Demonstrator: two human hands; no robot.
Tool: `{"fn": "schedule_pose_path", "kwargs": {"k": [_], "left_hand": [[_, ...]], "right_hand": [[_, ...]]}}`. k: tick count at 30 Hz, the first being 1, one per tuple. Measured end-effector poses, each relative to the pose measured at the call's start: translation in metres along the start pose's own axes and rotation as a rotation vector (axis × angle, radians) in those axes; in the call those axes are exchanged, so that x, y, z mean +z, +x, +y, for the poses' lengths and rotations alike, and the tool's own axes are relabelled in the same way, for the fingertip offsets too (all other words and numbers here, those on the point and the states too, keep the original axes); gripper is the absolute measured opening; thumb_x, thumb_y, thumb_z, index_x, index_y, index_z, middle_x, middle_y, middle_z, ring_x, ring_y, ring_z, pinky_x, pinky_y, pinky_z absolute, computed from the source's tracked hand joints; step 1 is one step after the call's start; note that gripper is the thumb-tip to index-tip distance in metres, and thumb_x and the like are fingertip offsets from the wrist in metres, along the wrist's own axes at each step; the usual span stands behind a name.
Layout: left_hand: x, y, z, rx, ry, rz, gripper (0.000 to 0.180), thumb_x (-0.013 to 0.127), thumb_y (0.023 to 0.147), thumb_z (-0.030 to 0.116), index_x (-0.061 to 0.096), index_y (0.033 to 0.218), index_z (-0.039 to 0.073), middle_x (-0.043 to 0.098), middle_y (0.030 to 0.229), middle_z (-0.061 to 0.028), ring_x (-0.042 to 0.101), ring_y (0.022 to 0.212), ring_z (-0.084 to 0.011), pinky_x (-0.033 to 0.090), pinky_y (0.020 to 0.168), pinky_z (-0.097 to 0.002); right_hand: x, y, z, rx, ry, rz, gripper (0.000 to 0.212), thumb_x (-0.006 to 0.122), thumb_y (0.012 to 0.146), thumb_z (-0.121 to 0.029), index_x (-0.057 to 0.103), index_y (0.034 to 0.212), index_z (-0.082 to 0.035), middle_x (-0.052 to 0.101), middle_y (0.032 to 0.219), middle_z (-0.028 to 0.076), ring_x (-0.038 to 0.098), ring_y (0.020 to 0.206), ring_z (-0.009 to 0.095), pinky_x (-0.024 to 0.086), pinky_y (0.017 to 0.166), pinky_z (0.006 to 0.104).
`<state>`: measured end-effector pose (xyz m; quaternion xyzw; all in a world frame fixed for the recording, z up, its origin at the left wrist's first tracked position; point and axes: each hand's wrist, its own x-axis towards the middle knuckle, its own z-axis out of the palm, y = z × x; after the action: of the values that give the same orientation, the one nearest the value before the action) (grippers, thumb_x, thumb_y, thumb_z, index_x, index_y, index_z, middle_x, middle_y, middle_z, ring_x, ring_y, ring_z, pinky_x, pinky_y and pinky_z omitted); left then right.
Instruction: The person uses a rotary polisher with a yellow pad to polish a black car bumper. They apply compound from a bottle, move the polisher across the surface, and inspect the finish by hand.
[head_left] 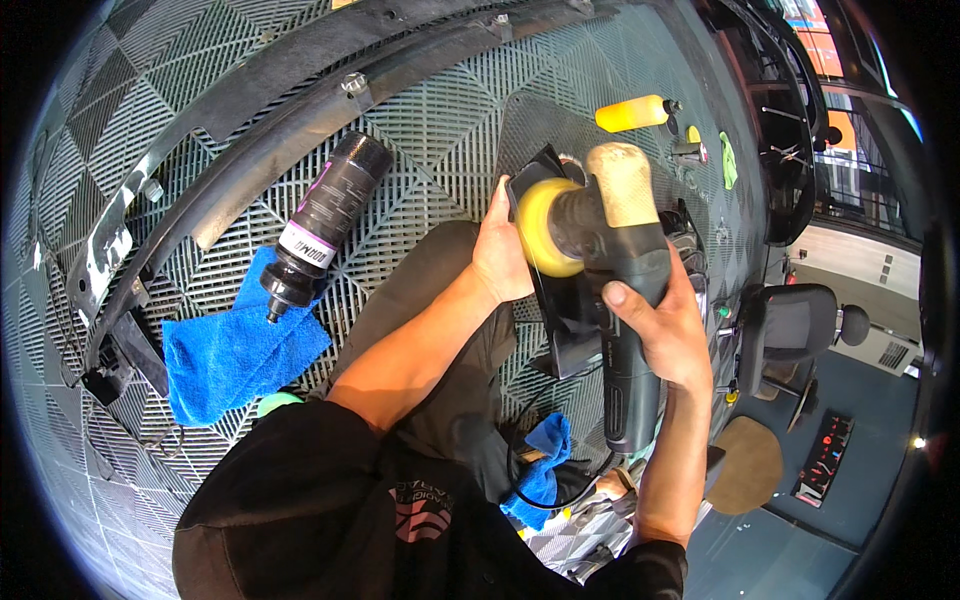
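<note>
My right hand [668, 328] is wrapped round the dark body of a polisher [630, 390], thumb toward me. The polisher has a worn tan grip at its head and a yellow foam pad [552, 230]. That pad faces a glossy black panel [572, 325], against or very close to it; I cannot tell whether they touch. On the panel's left edge, my left hand [503, 258] holds it tilted up, fingers partly hidden behind it. A black cord [510, 455] hangs from the polisher's lower end in a loop beside my leg.
To the left, a black bottle [330, 205] lies with its cap on a blue cloth [235, 350]. Long dark curved trim pieces [290, 135] stretch behind it. Another blue cloth [540, 475] is near my leg. A yellow bottle [632, 113], green cloth [728, 160] and chair [790, 325] are right.
</note>
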<state>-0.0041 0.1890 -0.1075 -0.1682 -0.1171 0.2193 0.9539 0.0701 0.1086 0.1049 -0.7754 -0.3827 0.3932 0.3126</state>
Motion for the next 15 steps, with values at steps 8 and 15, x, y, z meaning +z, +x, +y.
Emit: {"fn": "schedule_pose_path", "kwargs": {"k": [8, 15], "left_hand": [[0.007, 0.005, -0.002, 0.136, 0.007, -0.01, 0.079, 0.028, 0.101, 0.075, 0.05, 0.149, 0.017, 0.058, 0.147, -0.0078, 0.053, 0.136, -0.0291, 0.04, 0.116, -0.0508], [0.001, 0.006, 0.0, 0.121, 0.022, 0.054, 0.077, 0.027, 0.101, 0.075, 0.051, 0.149, 0.019, 0.057, 0.147, -0.007, 0.053, 0.135, -0.0295, 0.041, 0.115, -0.0506]], "right_hand": [[0.015, 0.016, -0.007, -0.023, -0.079, -0.003, 0.088, 0.088, 0.084, -0.02, 0.037, 0.151, 0.003, 0.064, 0.124, 0.009, 0.061, 0.111, 0.015, 0.05, 0.099, 0.0321], [0.014, 0.018, -0.005, -0.021, -0.019, -0.046, 0.085, 0.087, 0.086, -0.021, 0.038, 0.151, 0.003, 0.067, 0.118, 0.008, 0.062, 0.108, 0.016, 0.051, 0.097, 0.0322]]}}
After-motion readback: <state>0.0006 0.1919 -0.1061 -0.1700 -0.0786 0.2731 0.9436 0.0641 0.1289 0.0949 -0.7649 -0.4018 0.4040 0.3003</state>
